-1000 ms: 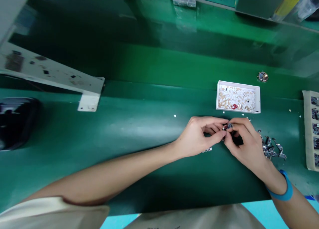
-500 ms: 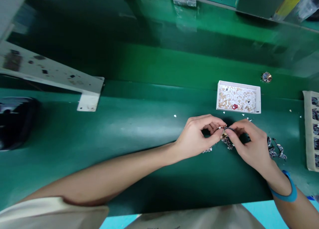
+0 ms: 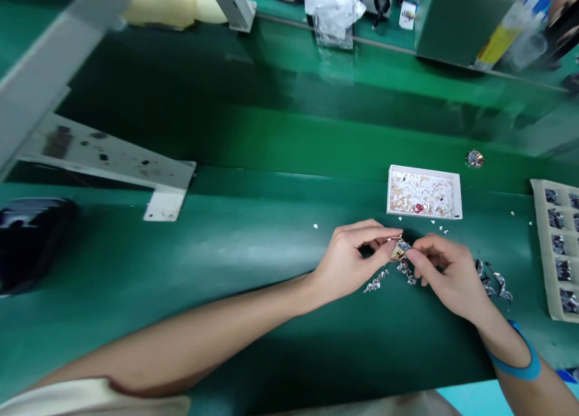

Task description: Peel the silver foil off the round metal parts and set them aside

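Observation:
My left hand (image 3: pixel 355 254) is closed, pinching a small round gold-rimmed assembly (image 3: pixel 398 252), which looks like a watch-sized housing, between thumb and fingers. My right hand (image 3: pixel 446 271), with a blue band at the wrist, is closed at the assembly's right side. Its thumb and index finger pinch a small grey part (image 3: pixel 404 246) against the assembly; the fingertips partly hide it. On the table under the hands lie small silvery parts (image 3: pixel 376 281) in a loose pile. Dark and silvery curved parts (image 3: pixel 497 283) lie beside my right hand.
Beyond the hands stands a white box (image 3: pixel 424 217) of tiny white and tan pieces with a red item inside. A similar round assembly (image 3: pixel 474 158) sits behind it. A compartment tray (image 3: pixel 543 253) of parts is at right. A white metal bracket (image 3: pixel 165 202) and black object (image 3: pixel 31 241) are at left.
The camera view has tilted up, so the scene sits lower and more of the shelf shows. My right fingers have shifted slightly away from the left, exposing more of the assembly.

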A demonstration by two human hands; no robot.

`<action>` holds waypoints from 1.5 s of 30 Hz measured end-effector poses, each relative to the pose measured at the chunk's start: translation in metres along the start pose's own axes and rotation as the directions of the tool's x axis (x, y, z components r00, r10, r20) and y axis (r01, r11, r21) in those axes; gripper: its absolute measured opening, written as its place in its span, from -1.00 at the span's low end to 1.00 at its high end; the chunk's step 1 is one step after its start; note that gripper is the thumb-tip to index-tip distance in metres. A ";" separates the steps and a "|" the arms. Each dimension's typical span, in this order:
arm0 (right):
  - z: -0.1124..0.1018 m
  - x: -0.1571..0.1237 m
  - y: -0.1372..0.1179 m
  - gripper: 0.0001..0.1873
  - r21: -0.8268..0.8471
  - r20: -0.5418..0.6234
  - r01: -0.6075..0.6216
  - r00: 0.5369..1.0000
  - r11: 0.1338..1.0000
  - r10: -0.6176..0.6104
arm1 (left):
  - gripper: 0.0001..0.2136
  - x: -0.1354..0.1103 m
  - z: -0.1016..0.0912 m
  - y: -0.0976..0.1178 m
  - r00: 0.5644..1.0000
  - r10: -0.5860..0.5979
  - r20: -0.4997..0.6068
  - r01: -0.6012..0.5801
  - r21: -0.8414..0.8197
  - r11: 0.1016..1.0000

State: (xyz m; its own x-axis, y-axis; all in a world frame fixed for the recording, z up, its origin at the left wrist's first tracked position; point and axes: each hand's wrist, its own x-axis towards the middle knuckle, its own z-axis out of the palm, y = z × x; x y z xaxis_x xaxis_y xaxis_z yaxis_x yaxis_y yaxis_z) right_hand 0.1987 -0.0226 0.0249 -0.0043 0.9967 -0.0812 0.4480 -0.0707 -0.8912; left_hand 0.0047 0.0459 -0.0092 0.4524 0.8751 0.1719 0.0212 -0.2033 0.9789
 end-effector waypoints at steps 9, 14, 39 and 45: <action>0.008 -0.001 0.005 -0.74 -0.097 -0.079 0.000 0.997 0.995 -0.008 | -0.78 -0.002 0.004 -0.007 0.997 0.078 0.006 -0.078 0.041 0.996; 0.009 -0.002 0.007 -0.77 -0.117 -0.085 0.031 0.996 0.993 -0.041 | -0.76 -0.002 0.004 -0.008 0.994 0.104 0.023 -0.105 0.041 0.994; 0.002 0.000 0.007 -0.77 -0.058 -0.056 -0.015 0.998 0.998 0.012 | -0.85 0.003 0.001 0.003 0.951 -0.275 0.140 0.303 -0.249 0.920; 0.009 -0.001 0.004 -0.91 -0.177 -0.200 0.116 0.968 0.977 -0.151 | -0.87 0.008 0.001 0.002 0.928 -0.372 0.030 0.362 -0.310 0.879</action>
State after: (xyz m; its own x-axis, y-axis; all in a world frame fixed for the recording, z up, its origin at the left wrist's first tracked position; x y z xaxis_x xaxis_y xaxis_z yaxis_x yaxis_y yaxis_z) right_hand 0.1925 -0.0241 0.0172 0.1069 0.9836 0.1451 0.5960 0.0535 -0.8012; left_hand 0.0091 0.0517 -0.0058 0.4384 0.8745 -0.2074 -0.0940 0.2742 0.9571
